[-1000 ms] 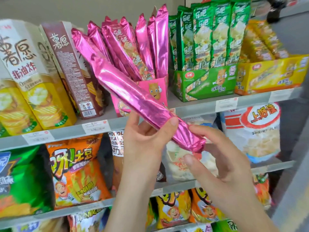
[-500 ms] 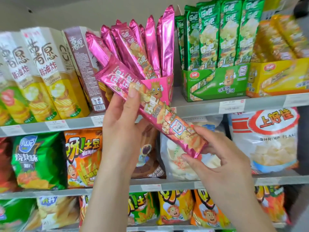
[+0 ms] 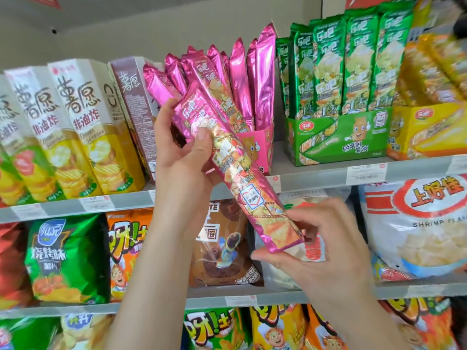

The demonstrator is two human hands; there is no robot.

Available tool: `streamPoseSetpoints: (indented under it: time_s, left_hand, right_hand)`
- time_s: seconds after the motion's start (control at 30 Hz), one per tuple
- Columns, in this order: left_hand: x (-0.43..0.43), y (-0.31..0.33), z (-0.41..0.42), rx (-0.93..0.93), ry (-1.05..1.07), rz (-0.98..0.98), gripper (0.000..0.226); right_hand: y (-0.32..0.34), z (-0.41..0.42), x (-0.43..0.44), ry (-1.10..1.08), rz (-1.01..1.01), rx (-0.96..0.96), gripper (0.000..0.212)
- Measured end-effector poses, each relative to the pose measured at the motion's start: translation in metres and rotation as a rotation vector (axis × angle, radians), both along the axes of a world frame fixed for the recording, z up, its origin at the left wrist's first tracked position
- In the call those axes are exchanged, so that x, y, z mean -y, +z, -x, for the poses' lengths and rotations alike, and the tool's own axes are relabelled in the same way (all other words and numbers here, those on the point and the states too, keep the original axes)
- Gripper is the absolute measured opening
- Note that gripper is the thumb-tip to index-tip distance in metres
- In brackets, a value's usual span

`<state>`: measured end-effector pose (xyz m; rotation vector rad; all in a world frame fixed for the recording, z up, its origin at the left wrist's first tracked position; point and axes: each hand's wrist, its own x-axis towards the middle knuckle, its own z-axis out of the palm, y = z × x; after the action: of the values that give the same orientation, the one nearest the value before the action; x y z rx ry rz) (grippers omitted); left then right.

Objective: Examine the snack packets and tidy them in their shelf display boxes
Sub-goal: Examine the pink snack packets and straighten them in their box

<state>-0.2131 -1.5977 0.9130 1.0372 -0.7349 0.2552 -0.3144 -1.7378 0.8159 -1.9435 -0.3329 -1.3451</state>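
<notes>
Fingers (image 3: 202,141) of the left hand (image 3: 180,157) curl round the upper part of a pink packet (image 3: 249,188). The thumb presses on its printed face and the other fingers are hidden behind it. The right hand (image 3: 328,248) pinches the packet's lower end, thumb below and fingertips above. Held at both ends, the packet slants from the upper centre of the frame down toward the lower right with its printed front facing the camera, which looks like a way of reading the label before it is put away. Its top end overlaps the other pink packets (image 3: 238,77) standing in the pink box (image 3: 260,150) on the upper shelf (image 3: 316,176), at centre frame; whether it touches them I cannot tell. Those packets lean left at uneven angles, some showing plain foil backs, so the box probably wants straightening. Just right of it, the green box (image 3: 338,137) holds its green packets (image 3: 358,59) upright and face forward, likely the look to match. The next move would likely be to stand the held packet upright and slide its lower end into the pink box.
</notes>
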Motion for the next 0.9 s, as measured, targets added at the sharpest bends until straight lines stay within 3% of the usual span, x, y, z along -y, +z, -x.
streamPoseSetpoints:
  time_s: [0.1, 0.27, 0.47, 0.57, 0.63, 0.7, 0.83, 0.9]
  left_hand:
    - [-0.001, 0.009, -0.006, 0.021, 0.000, 0.001, 0.046]
    - [-0.002, 0.033, -0.010, 0.113, 0.089, 0.009, 0.040]
    - [0.002, 0.069, -0.001, 0.559, 0.422, -0.044, 0.043]
    - [0.002, 0.091, 0.001, 0.644, 0.398, -0.104, 0.041]
    - [-0.005, 0.103, -0.006, 0.654, 0.335, -0.185, 0.028]
    - [-0.014, 0.108, -0.021, 0.678, 0.479, -0.282, 0.021]
    - [-0.022, 0.102, -0.053, 0.699, 0.989, -0.764, 0.044]
    - [-0.018, 0.094, -0.060, 0.685, 1.051, -0.989, 0.057]
  right_hand:
    - [0.006, -0.009, -0.003, -0.007, 0.018, 0.019, 0.055]
    - [0.027, -0.018, -0.005, 0.027, 0.058, -0.142, 0.056]
    - [0.074, -0.043, -0.016, -0.207, 0.082, -0.060, 0.065]
    - [0.102, -0.055, -0.013, -0.282, 0.185, -0.054, 0.050]
    - [0.117, -0.061, -0.006, -0.206, 0.117, -0.040, 0.037]
    - [0.132, -0.068, 0.001, -0.057, -0.039, -0.023, 0.034]
    - [0.159, -0.084, 0.014, 0.009, -0.220, 0.087, 0.034]
    - [0.165, -0.093, 0.018, 0.001, -0.238, 0.095, 0.029]
